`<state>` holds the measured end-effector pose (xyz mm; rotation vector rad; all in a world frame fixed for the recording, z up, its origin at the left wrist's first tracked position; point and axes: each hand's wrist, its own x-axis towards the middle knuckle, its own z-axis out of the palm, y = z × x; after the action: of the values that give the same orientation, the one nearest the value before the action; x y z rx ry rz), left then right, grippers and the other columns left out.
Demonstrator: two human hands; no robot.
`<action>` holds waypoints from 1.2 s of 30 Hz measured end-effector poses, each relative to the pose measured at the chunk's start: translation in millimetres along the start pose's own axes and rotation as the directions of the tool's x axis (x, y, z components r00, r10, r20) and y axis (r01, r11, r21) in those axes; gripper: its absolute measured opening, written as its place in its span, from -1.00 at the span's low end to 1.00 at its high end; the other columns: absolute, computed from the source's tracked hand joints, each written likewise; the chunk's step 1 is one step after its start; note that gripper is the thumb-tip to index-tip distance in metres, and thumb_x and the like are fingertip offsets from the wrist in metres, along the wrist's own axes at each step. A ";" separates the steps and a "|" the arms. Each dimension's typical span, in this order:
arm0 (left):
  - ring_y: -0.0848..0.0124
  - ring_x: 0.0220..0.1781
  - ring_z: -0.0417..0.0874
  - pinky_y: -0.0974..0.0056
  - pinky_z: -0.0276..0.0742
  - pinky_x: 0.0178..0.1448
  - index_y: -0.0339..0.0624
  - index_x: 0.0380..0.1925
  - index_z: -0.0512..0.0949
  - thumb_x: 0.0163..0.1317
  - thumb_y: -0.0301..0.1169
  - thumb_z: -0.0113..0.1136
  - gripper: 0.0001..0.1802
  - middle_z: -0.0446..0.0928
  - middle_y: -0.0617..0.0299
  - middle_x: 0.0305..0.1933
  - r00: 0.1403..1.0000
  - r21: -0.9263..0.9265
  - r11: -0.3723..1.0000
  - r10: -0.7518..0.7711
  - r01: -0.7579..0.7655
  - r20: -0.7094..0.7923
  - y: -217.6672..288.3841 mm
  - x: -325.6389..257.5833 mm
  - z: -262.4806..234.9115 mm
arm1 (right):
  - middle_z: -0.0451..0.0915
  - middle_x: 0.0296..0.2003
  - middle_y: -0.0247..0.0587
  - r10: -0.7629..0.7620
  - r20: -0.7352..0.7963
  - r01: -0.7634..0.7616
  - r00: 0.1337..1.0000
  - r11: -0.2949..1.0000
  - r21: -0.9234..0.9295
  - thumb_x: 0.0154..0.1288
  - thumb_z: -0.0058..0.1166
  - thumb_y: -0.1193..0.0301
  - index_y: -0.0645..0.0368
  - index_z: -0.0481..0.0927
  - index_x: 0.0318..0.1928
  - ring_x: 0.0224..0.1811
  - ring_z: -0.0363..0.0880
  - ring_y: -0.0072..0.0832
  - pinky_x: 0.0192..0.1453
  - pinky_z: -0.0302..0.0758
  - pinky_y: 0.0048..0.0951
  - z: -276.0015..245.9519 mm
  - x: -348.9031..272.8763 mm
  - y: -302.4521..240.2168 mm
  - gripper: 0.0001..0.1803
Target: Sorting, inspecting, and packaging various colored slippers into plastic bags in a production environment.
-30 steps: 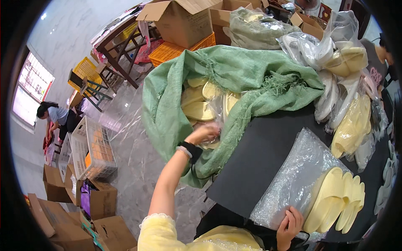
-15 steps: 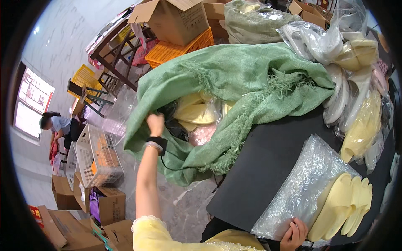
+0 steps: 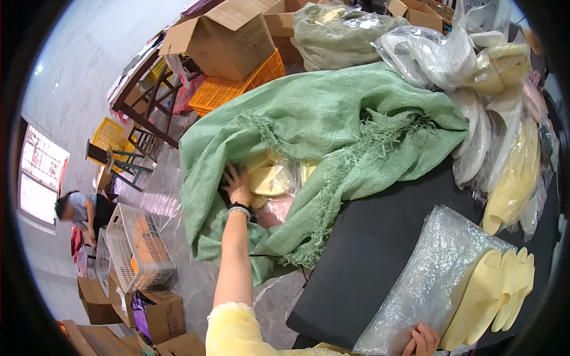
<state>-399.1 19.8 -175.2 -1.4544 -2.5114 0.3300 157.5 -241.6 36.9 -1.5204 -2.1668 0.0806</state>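
Note:
My left hand (image 3: 238, 185) reaches into the mouth of a big green woven sack (image 3: 332, 124), fingers spread against pale yellow foam insoles (image 3: 268, 180) wrapped in clear plastic inside it. Whether it grips anything I cannot tell. My right hand (image 3: 423, 341) at the bottom edge holds the corner of a clear plastic bag (image 3: 427, 279) lying on a black table (image 3: 362, 243). A stack of pale yellow insoles (image 3: 496, 293) sticks out of that bag to the right.
More bagged insoles, white and yellow (image 3: 504, 118), are piled at the right. Cardboard boxes (image 3: 228, 38) and an orange crate (image 3: 234, 89) stand behind the sack. A white basket (image 3: 139, 255) and boxes (image 3: 157, 314) sit on the floor at left, near a crouching person (image 3: 80, 213).
My left hand moved from the sack's left rim down into its opening, onto the bagged insoles. The view shifted slightly; my right hand stays on the plastic bag.

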 end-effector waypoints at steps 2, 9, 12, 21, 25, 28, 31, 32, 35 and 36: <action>-0.20 0.39 0.04 -0.33 0.44 0.00 0.15 0.29 0.18 0.10 -0.35 0.12 -0.30 -0.30 -0.13 0.47 0.996 0.017 0.999 0.052 -0.051 -0.068 6.3 7.1 6.9 | 0.63 -0.20 -0.01 0.007 -0.009 -0.008 1.000 1.000 -0.016 0.17 -0.04 0.59 0.32 0.61 -0.22 -0.13 0.60 -0.14 -0.02 0.49 -0.19 0.9 1.0 1.5 -0.80; -0.21 0.35 0.12 -0.34 0.50 -0.10 0.15 0.23 0.26 0.24 -0.44 -0.06 -0.48 -0.21 0.00 0.48 0.994 0.069 0.995 -0.065 0.070 -0.084 -1.1 18.5 33.0 | 0.64 -0.23 0.00 0.003 -0.032 -0.001 0.999 0.999 0.034 0.13 -0.02 0.59 0.32 0.64 -0.26 -0.16 0.62 -0.14 -0.05 0.50 -0.22 3.6 -3.3 9.4 -0.81; -0.21 0.31 0.20 -0.19 0.58 -0.12 0.06 0.12 0.34 0.24 -0.44 -0.07 -0.59 -0.13 -0.03 0.46 0.999 -0.043 0.999 -0.006 0.005 -0.032 -7.4 25.2 19.5 | 0.64 -0.24 0.00 -0.004 -0.043 0.004 0.999 1.000 0.017 0.14 -0.02 0.58 0.31 0.64 -0.27 -0.17 0.62 -0.15 -0.07 0.50 -0.24 3.1 -3.3 7.3 -0.81; -0.18 -0.04 0.49 -0.04 0.47 0.01 -0.18 -0.11 0.49 0.16 -0.52 -0.05 -0.72 0.29 -0.31 0.12 0.918 -0.181 0.943 0.205 -0.278 -0.341 -56.4 4.6 -44.4 | 0.63 -0.16 -0.14 0.041 -0.014 -0.041 0.999 0.999 0.033 0.21 0.01 0.54 0.22 0.62 -0.20 -0.13 0.59 -0.20 -0.06 0.48 -0.27 -5.5 3.7 2.8 -0.83; -0.15 -0.19 0.52 -0.09 0.44 -0.14 -0.20 -0.19 0.48 0.13 -0.50 0.01 -0.78 0.50 -0.21 -0.29 0.894 -0.257 0.895 0.260 -0.366 -0.365 -66.5 -21.8 -122.6 | 0.60 -0.17 -0.13 0.071 -0.058 -0.068 0.996 0.996 0.053 0.16 0.01 0.57 0.22 0.59 -0.22 -0.14 0.55 -0.18 -0.05 0.46 -0.25 -4.8 4.2 -2.2 -0.83; -0.16 -0.28 0.53 -0.08 0.46 -0.25 -0.14 -0.29 0.46 0.09 -0.44 0.09 -0.85 0.51 -0.15 -0.40 0.904 -0.349 0.859 0.254 -0.374 -0.345 -94.8 -42.6 -171.4 | 0.56 -0.16 -0.14 0.084 -0.078 -0.072 0.993 0.986 0.152 0.05 0.04 0.60 0.22 0.56 -0.27 -0.14 0.49 -0.15 -0.05 0.40 -0.23 -2.5 -1.1 -5.1 -0.82; -0.11 -0.20 0.56 -0.04 0.49 -0.17 -0.15 -0.27 0.49 0.04 -0.46 0.14 -0.80 0.49 -0.17 -0.11 0.903 -0.276 0.903 0.217 -0.330 -0.371 -82.3 -65.3 -258.3 | 0.56 -0.16 -0.17 0.094 -0.068 -0.084 0.993 0.988 0.131 0.02 0.05 0.62 0.22 0.57 -0.30 -0.14 0.49 -0.16 -0.05 0.40 -0.22 -6.8 -0.7 -8.2 -0.82; -0.09 -0.17 0.57 0.00 0.50 -0.12 -0.15 -0.25 0.53 0.01 -0.46 0.17 -0.76 0.46 -0.15 -0.01 0.822 -0.282 0.851 0.260 -0.442 -0.506 -81.5 -67.7 -276.6 | 0.57 -0.17 -0.20 0.109 -0.096 -0.094 0.989 0.985 0.145 -0.03 0.07 0.62 0.19 0.58 -0.31 -0.14 0.50 -0.19 -0.05 0.40 -0.23 -7.8 -0.1 -9.4 -0.80; 0.01 -0.01 0.56 0.12 0.50 0.02 -0.17 -0.20 0.60 -0.04 -0.47 0.25 -0.69 0.40 -0.09 0.16 0.731 -0.415 0.668 0.294 -0.618 -0.616 -83.5 -65.8 -327.9 | 0.57 -0.17 -0.22 0.088 -0.139 -0.067 0.986 0.986 0.153 -0.06 0.09 0.62 0.17 0.59 -0.30 -0.13 0.50 -0.21 -0.06 0.41 -0.23 -3.0 -7.1 -1.2 -0.77; 0.08 0.00 0.56 0.15 0.50 0.02 -0.21 -0.21 0.60 -0.02 -0.49 0.23 -0.71 0.45 -0.07 0.11 0.763 -0.487 0.627 0.291 -0.608 -0.577 -71.8 -72.3 -352.8 | 0.55 -0.13 -0.29 0.078 -0.151 -0.059 0.985 0.991 0.124 -0.04 0.09 0.54 0.10 0.59 -0.25 -0.11 0.52 -0.28 -0.06 0.39 -0.27 -0.2 -10.3 3.1 -0.75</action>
<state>-317.3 -48.7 176.3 -2.1276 -1.8787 -0.8403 163.0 -249.8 32.4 -1.4821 -1.9527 0.1083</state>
